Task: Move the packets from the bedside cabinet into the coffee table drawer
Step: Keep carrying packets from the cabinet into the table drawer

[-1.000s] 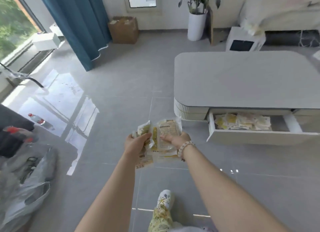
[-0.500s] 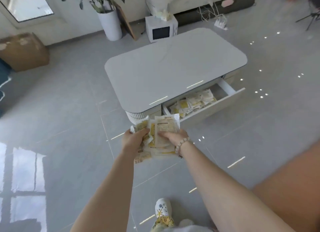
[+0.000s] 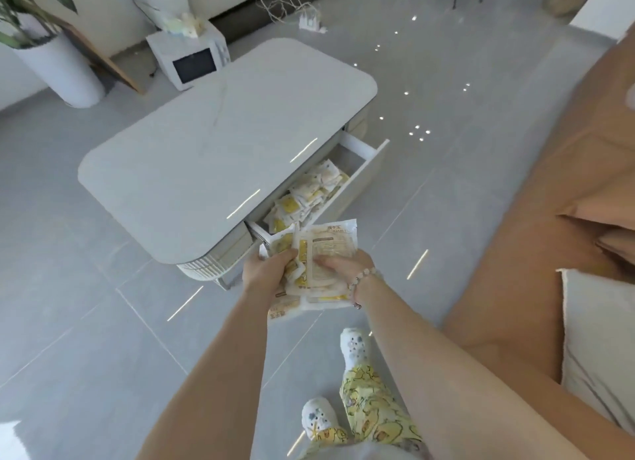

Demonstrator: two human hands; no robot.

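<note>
Print on the held yellow-and-white plastic packets (image 3: 330,246) is too blurred to read, they hide the near corner of the open white table drawer (image 3: 364,181), and the frame's upper left edge crops the green potted plant (image 3: 51,53).

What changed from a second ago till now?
The person has walked up to the coffee table, so the held packets, carried forward, now hang just before the open drawer. Nothing was picked up or let go: left hand and right hand still grip them. The drawer stays open with packets inside.
</note>
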